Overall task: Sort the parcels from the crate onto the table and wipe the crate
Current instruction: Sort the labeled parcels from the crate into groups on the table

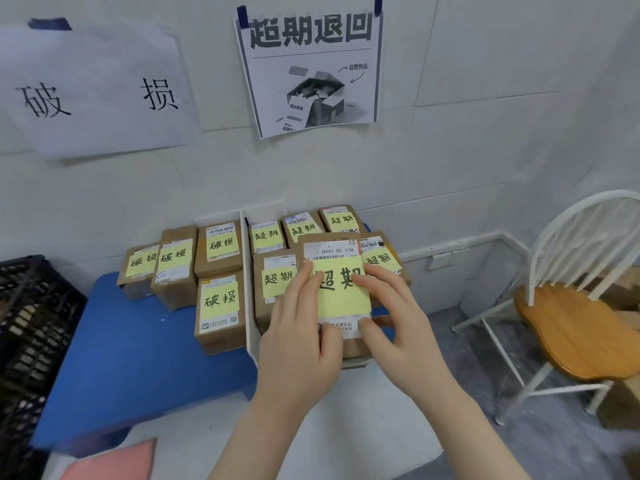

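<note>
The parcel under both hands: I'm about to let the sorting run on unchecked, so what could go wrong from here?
1. The parcel sits over the 超期 group right of the white divider, where the neighbours are packed tight. Setting it down may shove them or cover their notes.
2. The left hand and right hand lie on its yellow note. Sliding fingers could crease it or peel it off.

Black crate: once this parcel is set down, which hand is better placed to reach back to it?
Left, most likely. The black crate stands at the far left, on the side of the left hand; the right hand would have to cross over. Both now rest on the parcel.
</note>
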Tool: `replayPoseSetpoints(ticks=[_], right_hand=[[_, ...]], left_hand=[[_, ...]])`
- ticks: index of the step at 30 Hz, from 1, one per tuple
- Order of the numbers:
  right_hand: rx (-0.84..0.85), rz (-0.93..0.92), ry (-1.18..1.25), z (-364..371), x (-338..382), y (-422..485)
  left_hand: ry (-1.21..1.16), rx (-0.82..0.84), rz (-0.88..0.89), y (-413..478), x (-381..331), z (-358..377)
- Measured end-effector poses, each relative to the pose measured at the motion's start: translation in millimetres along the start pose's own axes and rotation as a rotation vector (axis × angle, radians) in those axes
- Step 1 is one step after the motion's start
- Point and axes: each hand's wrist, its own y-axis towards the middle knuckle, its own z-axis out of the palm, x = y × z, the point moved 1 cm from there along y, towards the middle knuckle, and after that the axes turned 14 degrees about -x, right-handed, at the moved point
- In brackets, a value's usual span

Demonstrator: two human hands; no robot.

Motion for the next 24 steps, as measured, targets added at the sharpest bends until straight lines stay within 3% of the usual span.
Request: replayPoseSetpoints(ticks=[15,24], right_hand=[[-0.015,0.000,0.020,68,-14,52],[0.069,0.013,0.024,84,-40,89]], left_hand=[[0.018,0.009,0.045,58,65,6],[0.077,0.008,-0.016,81,86,30]])
